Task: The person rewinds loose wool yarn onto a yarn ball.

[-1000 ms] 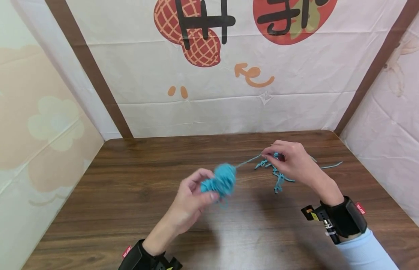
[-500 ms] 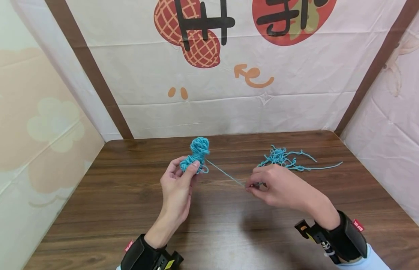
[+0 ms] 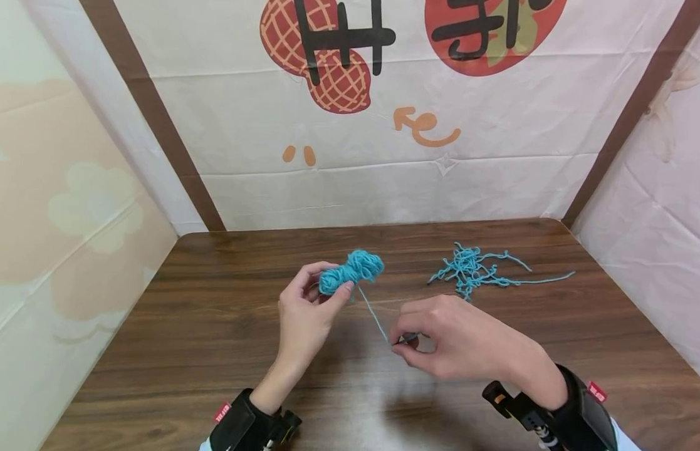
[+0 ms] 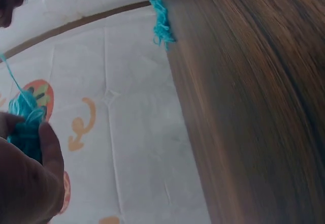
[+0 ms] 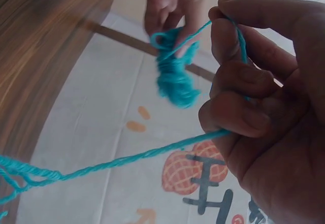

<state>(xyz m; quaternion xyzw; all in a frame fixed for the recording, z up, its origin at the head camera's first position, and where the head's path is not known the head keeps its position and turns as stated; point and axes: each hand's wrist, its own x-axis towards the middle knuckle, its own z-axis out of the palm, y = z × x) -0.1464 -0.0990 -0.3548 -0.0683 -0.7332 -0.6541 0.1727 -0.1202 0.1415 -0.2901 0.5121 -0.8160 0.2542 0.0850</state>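
Note:
My left hand (image 3: 307,316) grips a small wound bundle of turquoise yarn (image 3: 356,268) at its left end, thumb in front. The bundle is pinched in at its middle and tilts up to the right. From it a single taut strand (image 3: 373,315) runs down to my right hand (image 3: 457,338), which pinches it between thumb and forefinger. In the right wrist view the strand (image 5: 242,43) passes behind the curled fingers and comes out below toward the loose yarn. A tangled heap of the same yarn (image 3: 468,269) lies at the table's back right, one tail stretched rightward.
The brown wooden table (image 3: 214,351) ends at a white printed cloth (image 3: 350,194) hanging behind it. More cloth hangs at the left (image 3: 90,250) and right (image 3: 660,207). Each wrist wears a black strap with a small camera.
My right hand has swept left and toward me, drawing the strand down below the bundle. The left hand first rose and moved left, then came slightly right, and the bundle turned from upright to slanting.

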